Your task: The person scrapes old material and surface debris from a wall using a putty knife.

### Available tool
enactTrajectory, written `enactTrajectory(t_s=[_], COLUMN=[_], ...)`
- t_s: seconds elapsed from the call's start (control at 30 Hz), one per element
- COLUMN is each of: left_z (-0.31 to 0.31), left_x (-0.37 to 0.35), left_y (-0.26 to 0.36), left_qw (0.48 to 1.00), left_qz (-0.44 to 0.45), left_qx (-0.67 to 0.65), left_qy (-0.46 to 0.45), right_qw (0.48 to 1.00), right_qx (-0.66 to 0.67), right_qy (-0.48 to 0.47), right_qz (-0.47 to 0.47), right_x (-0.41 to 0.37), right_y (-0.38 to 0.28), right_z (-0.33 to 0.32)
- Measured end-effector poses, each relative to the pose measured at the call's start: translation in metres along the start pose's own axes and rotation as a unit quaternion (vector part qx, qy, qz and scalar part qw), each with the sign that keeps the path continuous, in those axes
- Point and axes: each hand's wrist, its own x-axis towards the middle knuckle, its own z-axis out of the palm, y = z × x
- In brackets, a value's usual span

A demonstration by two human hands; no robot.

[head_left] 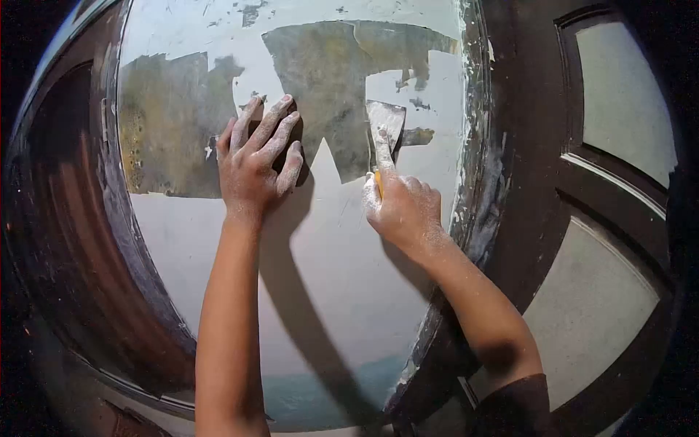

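Observation:
White powder coats the fingers of my left hand (258, 160), which rests with spread fingers on the wall panel, over the border between white coating and a bare grey-brown patch (320, 73). To its right, my right hand (404, 204) grips a scraper (386, 120) by its yellow handle. My index finger lies stretched along the flat of the blade. The blade's wide edge points up and meets the wall at the right border of the grey patch. White coating (357, 269) covers the panel below both hands, ending in a sharp peak between them.
Dark wooden framing (480, 146) with white smears borders the panel on the right, and a dark brown wooden frame (65, 218) curves along the left. Farther right is a door with pale panels (626, 95). A bluish-green band (328, 397) crosses the wall's lower part.

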Motion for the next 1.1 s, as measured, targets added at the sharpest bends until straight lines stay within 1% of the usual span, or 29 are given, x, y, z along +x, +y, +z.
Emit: enactTrajectory(t_s=[0.1, 0.13, 0.2, 0.27, 0.3, 0.4, 0.43, 0.47, 0.53, 0.6, 0.63, 0.67, 0.73, 0.77, 0.8, 0.87, 0.93, 1.0, 1.03, 1.07, 1.1], left_z=[0.001, 0.000, 0.000, 0.001, 0.000, 0.001, 0.001, 0.001, 0.001, -0.001, -0.001, 0.000, 0.000, 0.001, 0.001, 0.000, 0.002, 0.003, 0.003, 0.003, 0.003], left_x=[0.000, 0.000, -0.001, -0.001, 0.000, 0.000, -0.001, -0.001, 0.000, 0.000, 0.000, 0.000, 0.000, 0.000, -0.001, -0.001, -0.001, -0.002, -0.002, -0.001, 0.000], left_y=[0.000, 0.001, 0.002, 0.002, 0.002, 0.000, 0.000, 0.000, 0.000, 0.000, 0.000, 0.000, -0.001, -0.002, -0.003, -0.001, -0.003, -0.004, -0.004, -0.003, -0.003], left_qw=[1.000, 1.000, 1.000, 1.000, 1.000, 1.000, 1.000, 1.000, 1.000, 1.000, 1.000, 1.000, 1.000, 1.000, 1.000, 1.000, 1.000, 1.000, 1.000, 1.000, 1.000], left_qz=[0.000, -0.002, -0.003, -0.005, -0.007, 0.002, 0.002, 0.002, -0.001, 0.000, 0.000, 0.000, 0.002, 0.004, 0.005, 0.004, 0.010, 0.007, 0.006, 0.002, 0.006], left_qx=[0.009, 0.014, 0.020, 0.017, 0.012, 0.019, 0.016, 0.015, 0.013, 0.000, 0.003, 0.004, -0.003, -0.007, -0.010, -0.008, -0.010, -0.017, -0.014, -0.018, -0.016], left_qy=[0.001, -0.001, -0.001, 0.001, 0.004, 0.000, -0.004, -0.005, -0.004, -0.002, -0.001, 0.000, -0.001, 0.000, 0.002, 0.003, 0.013, 0.013, 0.012, 0.009, 0.011], right_qw=[1.000, 1.000, 1.000, 0.999, 0.999, 0.999, 0.999, 0.999, 0.999, 0.998, 0.996, 0.998, 0.999, 1.000, 1.000, 1.000, 0.999, 0.997, 0.999, 0.996, 0.998], right_qx=[-0.005, 0.003, 0.007, 0.031, 0.013, 0.004, 0.009, 0.047, 0.038, 0.034, 0.028, 0.024, -0.032, -0.004, -0.006, -0.007, 0.028, -0.010, -0.011, 0.017, 0.011], right_qy=[-0.014, 0.008, 0.002, -0.005, -0.052, -0.053, -0.034, 0.008, 0.022, -0.027, -0.072, -0.051, -0.010, -0.009, -0.009, 0.020, -0.009, -0.059, -0.038, -0.065, -0.034], right_qz=[0.010, 0.017, 0.009, -0.006, 0.010, 0.000, 0.023, 0.015, 0.016, 0.034, 0.046, 0.027, -0.011, 0.000, 0.001, 0.008, 0.025, 0.049, 0.026, 0.058, 0.048], right_x=[0.025, 0.032, 0.032, 0.013, 0.003, 0.008, 0.017, 0.026, 0.030, 0.018, 0.011, 0.002, 0.003, 0.016, 0.026, 0.036, 0.025, 0.009, 0.008, 0.012, 0.020], right_y=[0.007, 0.009, 0.011, 0.010, 0.000, 0.000, -0.003, -0.003, -0.004, -0.014, -0.018, -0.016, -0.008, -0.001, 0.004, 0.009, 0.005, -0.006, -0.010, -0.011, -0.006], right_z=[-0.011, -0.013, -0.011, 0.003, -0.003, -0.005, -0.011, -0.013, -0.004, -0.004, -0.008, -0.005, -0.005, -0.006, -0.006, -0.007, -0.003, -0.006, -0.010, -0.023, -0.023])
